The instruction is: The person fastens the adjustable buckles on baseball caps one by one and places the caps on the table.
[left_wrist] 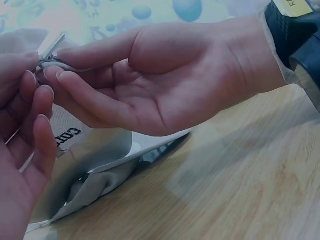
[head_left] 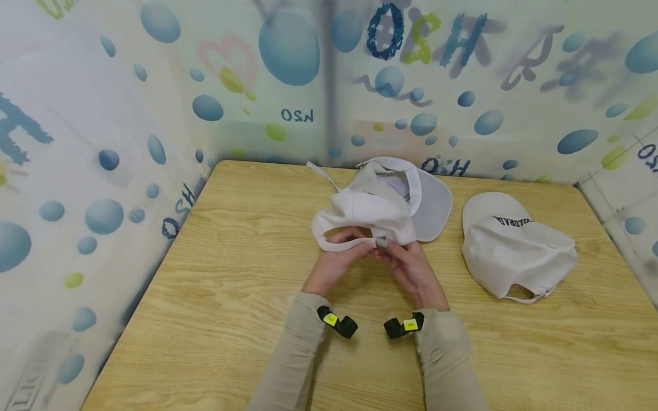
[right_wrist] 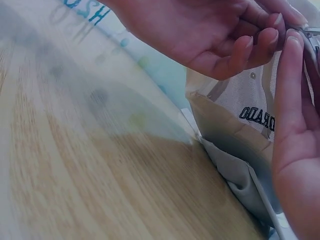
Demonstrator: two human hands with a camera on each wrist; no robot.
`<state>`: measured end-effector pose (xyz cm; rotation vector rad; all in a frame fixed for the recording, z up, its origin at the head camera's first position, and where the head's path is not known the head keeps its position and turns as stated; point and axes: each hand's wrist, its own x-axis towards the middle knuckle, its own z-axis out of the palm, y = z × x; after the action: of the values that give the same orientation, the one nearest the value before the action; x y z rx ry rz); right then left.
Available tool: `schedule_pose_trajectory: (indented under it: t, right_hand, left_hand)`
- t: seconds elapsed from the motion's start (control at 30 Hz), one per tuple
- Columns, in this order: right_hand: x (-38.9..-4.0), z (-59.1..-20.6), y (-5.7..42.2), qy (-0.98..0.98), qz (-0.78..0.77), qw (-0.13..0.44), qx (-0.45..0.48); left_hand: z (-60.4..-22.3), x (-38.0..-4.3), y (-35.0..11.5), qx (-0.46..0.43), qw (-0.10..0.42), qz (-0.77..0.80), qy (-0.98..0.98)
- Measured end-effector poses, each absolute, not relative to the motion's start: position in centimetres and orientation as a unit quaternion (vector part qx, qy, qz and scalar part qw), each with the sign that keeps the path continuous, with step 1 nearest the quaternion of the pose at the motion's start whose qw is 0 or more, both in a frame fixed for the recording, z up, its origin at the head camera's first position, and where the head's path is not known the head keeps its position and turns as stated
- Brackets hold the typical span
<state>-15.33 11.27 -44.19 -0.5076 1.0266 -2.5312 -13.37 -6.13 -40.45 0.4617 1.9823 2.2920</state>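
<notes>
Head view: sleeves (head_left: 446, 362) cut off at 6 o'clock; tag print (head_left: 410, 325) too small to read. Cap strap (head_left: 336, 248) partly hides left hand (head_left: 336, 264)

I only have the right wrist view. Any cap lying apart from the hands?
Observer: Yes, the head view shows a separate cap at the right side of the table, untouched.
Operator: Which way does its brim point?
Observer: The brim points toward the table's far edge.
Operator: Any loose strap near the held cap?
Observer: Yes, a loose strap juts out to the left, just beyond the held cap.
</notes>
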Motion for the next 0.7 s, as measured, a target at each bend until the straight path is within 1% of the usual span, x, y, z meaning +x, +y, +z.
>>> schedule_pose_trajectory:
  t: [0.17,0.4,0.63,0.7]
  right_hand:
    - [-15.4,-44.22,11.23,0.374,-0.893,0.175,-0.179]
    - [-15.33,-43.95,10.98,0.42,-0.882,0.139,-0.159]
    - [-15.3,-43.69,10.73,0.444,-0.876,0.126,-0.139]
    - [-15.26,-43.66,10.67,0.445,-0.876,0.126,-0.134]
  left_hand:
    - [-40.5,-13.4,-6.16,0.145,0.035,0.75,0.645]
    - [-40.51,-13.43,-6.13,0.148,0.04,0.749,0.644]
    - [-40.44,-13.58,-6.17,0.144,0.034,0.743,0.653]
    - [-40.61,-13.61,-6.08,0.147,0.039,0.749,0.645]
